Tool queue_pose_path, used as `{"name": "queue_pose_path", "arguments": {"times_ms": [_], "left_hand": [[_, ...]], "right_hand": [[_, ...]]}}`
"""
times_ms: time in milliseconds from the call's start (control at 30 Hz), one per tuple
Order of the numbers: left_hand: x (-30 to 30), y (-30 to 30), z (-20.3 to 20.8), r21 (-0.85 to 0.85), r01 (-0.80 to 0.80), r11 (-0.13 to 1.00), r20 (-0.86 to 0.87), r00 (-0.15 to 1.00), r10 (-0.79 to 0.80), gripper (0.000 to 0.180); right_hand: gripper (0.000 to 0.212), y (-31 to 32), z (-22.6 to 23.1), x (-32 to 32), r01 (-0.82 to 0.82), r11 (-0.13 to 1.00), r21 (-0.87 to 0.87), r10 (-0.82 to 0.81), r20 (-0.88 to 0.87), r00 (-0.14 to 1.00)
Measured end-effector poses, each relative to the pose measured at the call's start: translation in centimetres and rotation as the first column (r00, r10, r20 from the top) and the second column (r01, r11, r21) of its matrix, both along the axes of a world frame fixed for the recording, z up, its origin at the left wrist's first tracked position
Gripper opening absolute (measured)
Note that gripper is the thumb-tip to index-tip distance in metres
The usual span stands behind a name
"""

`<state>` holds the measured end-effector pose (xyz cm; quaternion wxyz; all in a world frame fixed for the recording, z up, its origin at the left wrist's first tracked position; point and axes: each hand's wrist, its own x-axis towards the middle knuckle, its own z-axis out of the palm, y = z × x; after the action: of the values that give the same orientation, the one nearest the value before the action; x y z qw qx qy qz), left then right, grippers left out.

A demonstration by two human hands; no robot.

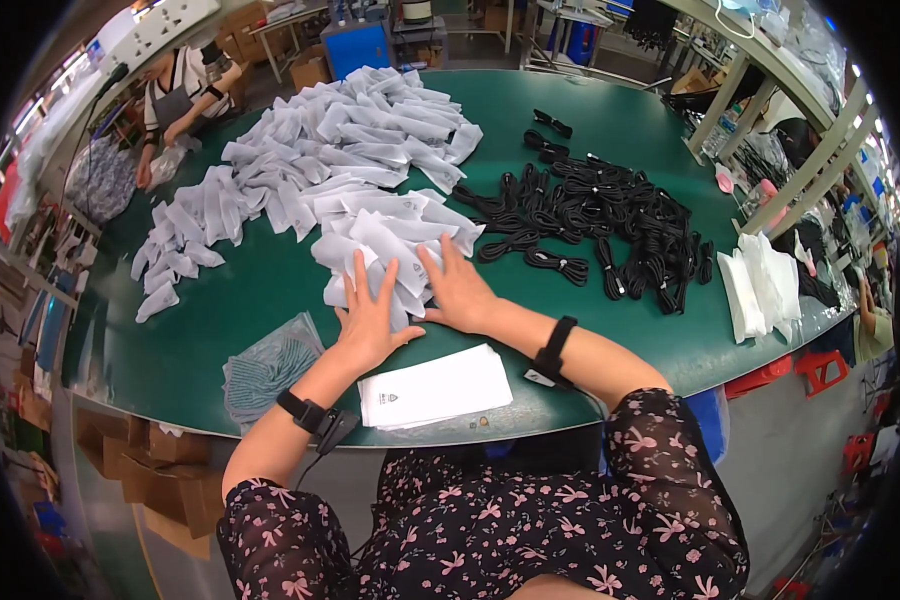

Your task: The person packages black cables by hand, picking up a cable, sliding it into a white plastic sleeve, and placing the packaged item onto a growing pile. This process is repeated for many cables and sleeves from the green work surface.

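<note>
My left hand (368, 322) and my right hand (460, 294) both rest on the near end of a heap of white wrapped packets (385, 240). The fingers of each hand are spread and point away from me, with the packets under them and between the two hands. What the packets contain is hidden by their white wrapping. Just in front of my body lies a stack of flat white paper sleeves (435, 390) with small dark print. To the left of my left forearm sits a pile of grey-green striped clear bags (270, 368).
Many coiled black cables (610, 210) lie right of the heap on the green table (590, 345). White plastic bags (760, 285) lie near its right edge, beside a shelf frame (810, 160). Across the far left a co-worker (185, 95) handles clear plastic. Cardboard boxes (165, 465) stand below the left edge.
</note>
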<state>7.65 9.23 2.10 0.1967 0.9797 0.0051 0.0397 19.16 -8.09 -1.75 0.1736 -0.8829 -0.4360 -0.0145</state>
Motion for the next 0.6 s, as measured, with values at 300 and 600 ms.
{"name": "queue_pose_path", "arguments": {"times_ms": [300,600], "left_hand": [[7.1,5.8,-3.8,0.148,-0.167,0.975,0.082,0.984,0.157,0.105],[8.5,6.0,-2.6,0.215,-0.191,0.958,-0.002,0.981,0.196,0.105]], "right_hand": [[0.102,8.3,-1.1,5.8,-0.016,0.994,0.105,0.01,0.054,0.999],[0.029,0.3,2.9,11.6,0.263,0.948,0.176,-0.313,0.393,0.865]]}}
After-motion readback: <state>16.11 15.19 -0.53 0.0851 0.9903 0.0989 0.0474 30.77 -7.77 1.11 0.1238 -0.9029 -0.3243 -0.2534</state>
